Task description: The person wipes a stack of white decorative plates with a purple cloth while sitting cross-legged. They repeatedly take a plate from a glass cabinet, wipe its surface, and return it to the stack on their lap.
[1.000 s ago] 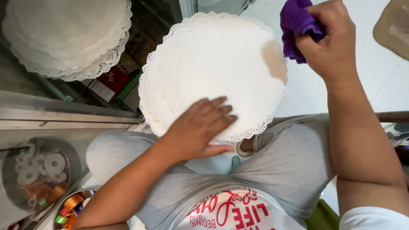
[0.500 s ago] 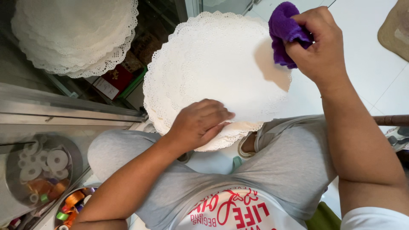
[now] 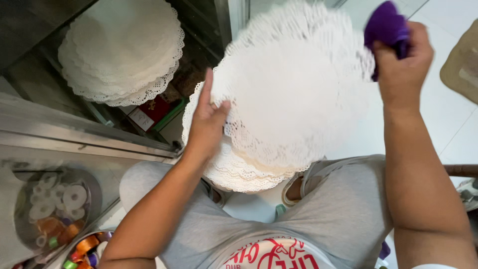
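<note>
At my lap, left hand (image 3: pixel 206 124): I see it open, fingers up, thumb pinching the top doily (image 3: pixel 298 89) at its 9 o'clock edge.
Right hand (image 3: pixel 401 65): closed on a purple cloth (image 3: pixel 384 27), at the doily's 2 o'clock.
Stack (image 3: pixel 234 172): on my lap, under the lifted doily.
Second pile (image 3: pixel 122 50): 10 o'clock, well apart.

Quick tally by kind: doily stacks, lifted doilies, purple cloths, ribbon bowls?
Doily stacks: 2, one on the lap, one on the shelf
Lifted doily: 1
Purple cloth: 1
Ribbon bowls: 2, upper, lower
Total: 6
</note>
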